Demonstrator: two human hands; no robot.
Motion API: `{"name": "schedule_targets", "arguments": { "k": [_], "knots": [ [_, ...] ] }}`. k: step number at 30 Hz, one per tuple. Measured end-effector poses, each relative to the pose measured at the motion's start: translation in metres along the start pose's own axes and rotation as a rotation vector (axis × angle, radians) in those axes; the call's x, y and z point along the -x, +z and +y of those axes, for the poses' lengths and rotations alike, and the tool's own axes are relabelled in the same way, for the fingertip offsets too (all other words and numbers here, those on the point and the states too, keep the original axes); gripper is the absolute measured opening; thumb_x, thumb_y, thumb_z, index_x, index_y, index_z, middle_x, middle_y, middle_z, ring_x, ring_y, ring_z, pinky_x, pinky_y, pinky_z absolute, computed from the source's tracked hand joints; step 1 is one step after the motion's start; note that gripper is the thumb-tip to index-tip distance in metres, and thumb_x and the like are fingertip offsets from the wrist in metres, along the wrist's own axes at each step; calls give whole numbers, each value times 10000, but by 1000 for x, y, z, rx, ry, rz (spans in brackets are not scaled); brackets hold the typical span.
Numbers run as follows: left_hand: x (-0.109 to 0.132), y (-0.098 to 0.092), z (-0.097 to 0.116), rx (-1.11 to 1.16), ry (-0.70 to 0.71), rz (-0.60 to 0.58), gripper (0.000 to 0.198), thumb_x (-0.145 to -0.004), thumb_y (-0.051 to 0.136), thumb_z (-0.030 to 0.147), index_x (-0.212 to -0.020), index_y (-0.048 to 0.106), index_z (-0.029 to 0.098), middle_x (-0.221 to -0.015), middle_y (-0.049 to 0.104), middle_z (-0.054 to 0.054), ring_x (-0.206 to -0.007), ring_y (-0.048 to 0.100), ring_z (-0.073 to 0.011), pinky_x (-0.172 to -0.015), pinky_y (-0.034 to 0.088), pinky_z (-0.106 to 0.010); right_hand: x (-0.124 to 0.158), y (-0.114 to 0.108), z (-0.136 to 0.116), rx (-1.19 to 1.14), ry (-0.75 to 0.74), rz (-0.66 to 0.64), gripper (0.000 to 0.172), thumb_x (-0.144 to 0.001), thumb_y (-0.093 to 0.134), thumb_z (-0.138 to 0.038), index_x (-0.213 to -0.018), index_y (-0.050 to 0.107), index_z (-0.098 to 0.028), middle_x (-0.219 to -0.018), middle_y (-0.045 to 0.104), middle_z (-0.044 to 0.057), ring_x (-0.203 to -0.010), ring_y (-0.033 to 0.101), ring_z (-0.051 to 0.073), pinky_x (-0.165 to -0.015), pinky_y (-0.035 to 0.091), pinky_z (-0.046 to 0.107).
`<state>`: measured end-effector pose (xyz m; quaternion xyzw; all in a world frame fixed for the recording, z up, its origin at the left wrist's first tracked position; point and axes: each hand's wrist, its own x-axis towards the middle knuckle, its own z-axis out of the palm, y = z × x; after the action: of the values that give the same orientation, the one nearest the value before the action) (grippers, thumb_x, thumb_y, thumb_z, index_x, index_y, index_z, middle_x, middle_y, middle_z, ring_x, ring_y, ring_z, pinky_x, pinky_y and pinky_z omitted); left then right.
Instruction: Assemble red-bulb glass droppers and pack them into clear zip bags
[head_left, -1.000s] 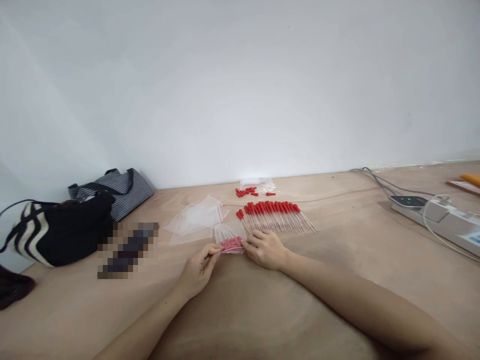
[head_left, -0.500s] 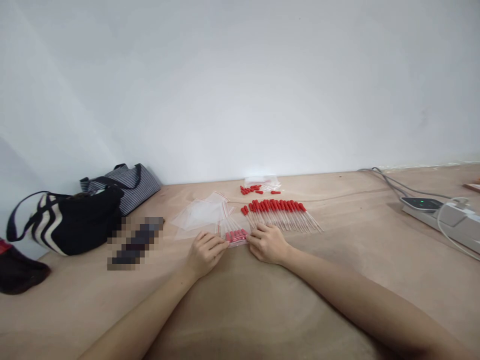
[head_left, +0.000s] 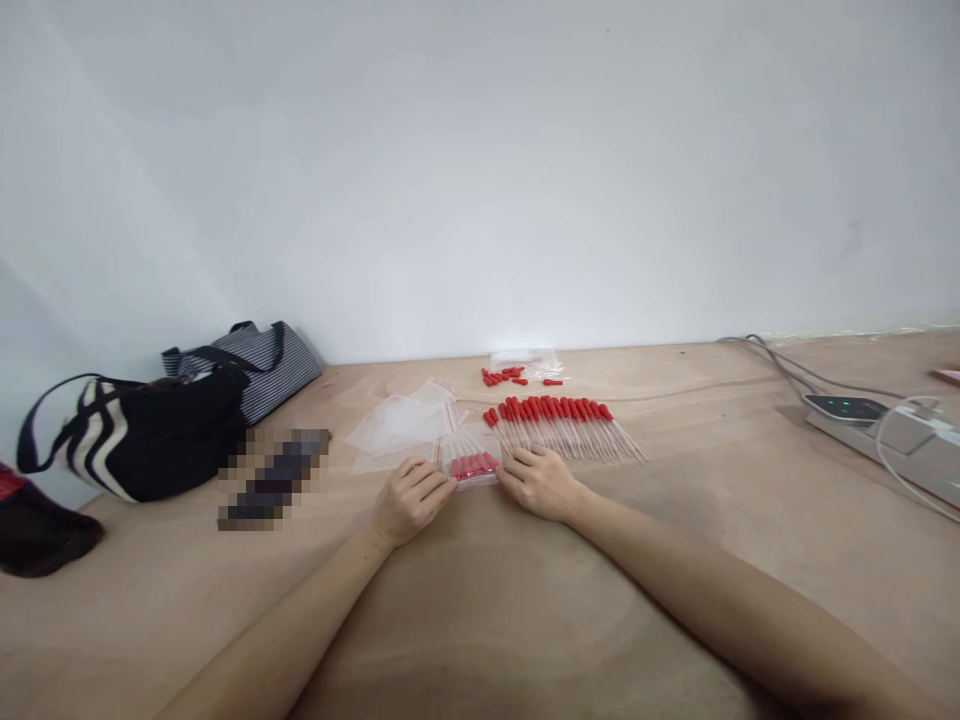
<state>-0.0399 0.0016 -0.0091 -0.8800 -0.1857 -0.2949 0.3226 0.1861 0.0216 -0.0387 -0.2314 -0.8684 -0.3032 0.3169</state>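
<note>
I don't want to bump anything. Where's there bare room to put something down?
The table is bare between the red-tipped sticks and the power strip, and in front of the small bag, between the forearms. It's crowded by the left hand (clear bags) and right hand (sticks).

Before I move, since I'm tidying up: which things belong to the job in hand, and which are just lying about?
Job, likely: filled bag between left hand and right hand; red-topped stems; clear bags; loose red caps.
Lying about, likely: black bag; striped bag; power strip.
</note>
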Motion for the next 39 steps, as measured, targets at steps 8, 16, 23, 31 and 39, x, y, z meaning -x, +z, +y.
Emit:
{"name": "schedule_targets", "arguments": {
  "k": [8, 16, 23, 31, 39],
  "knots": [
    [-1, 0, 1, 25, -44, -21, 166, -821, 441, 81, -746, 572, 151, -624, 637, -11, -611, 566, -126, -652, 421, -282, 1, 2, 7, -37, -72, 41, 248, -844, 437, -125, -630, 561, -144, -619, 552, 16, -646, 400, 119, -519, 172, 284],
    [0, 0, 1, 101, -84, 11, 167, -818, 438, 77, -766, 568, 167, -636, 635, -5, -612, 562, -117, -648, 432, -280, -1, 5, 5, -35, -54, 69, 195, -825, 476, -150, -650, 562, -147, -624, 549, 12, -664, 402, 127, -521, 171, 280],
    [-6, 8, 3, 101, -125, 26, 93, -807, 522, 134, -857, 589, 176, -697, 646, -10, -657, 551, -134, -624, 423, -281, -4, 11, 0, -63, -38, 53, 245, -837, 460, -169, -605, 536, -162, -599, 543, 2, -637, 400, 122, -519, 192, 283],
    [-12, 15, 5, 81, -45, 36, 111, -818, 488, 118, -790, 584, 165, -641, 629, -2, -643, 540, -137, -622, 426, -287, -9, 14, -3, -60, -38, 25, 216, -844, 457, -174, -650, 551, -160, -645, 579, 22, -658, 425, 128, -514, 193, 278],
    [-18, 15, 8, 52, 6, 21, 141, -825, 455, 98, -814, 587, 149, -659, 641, -15, -653, 558, -136, -642, 440, -294, -17, 17, -7, -96, -76, 18, 255, -855, 409, -127, -642, 545, -159, -588, 545, 16, -633, 432, 127, -514, 219, 272]
  ]
}}
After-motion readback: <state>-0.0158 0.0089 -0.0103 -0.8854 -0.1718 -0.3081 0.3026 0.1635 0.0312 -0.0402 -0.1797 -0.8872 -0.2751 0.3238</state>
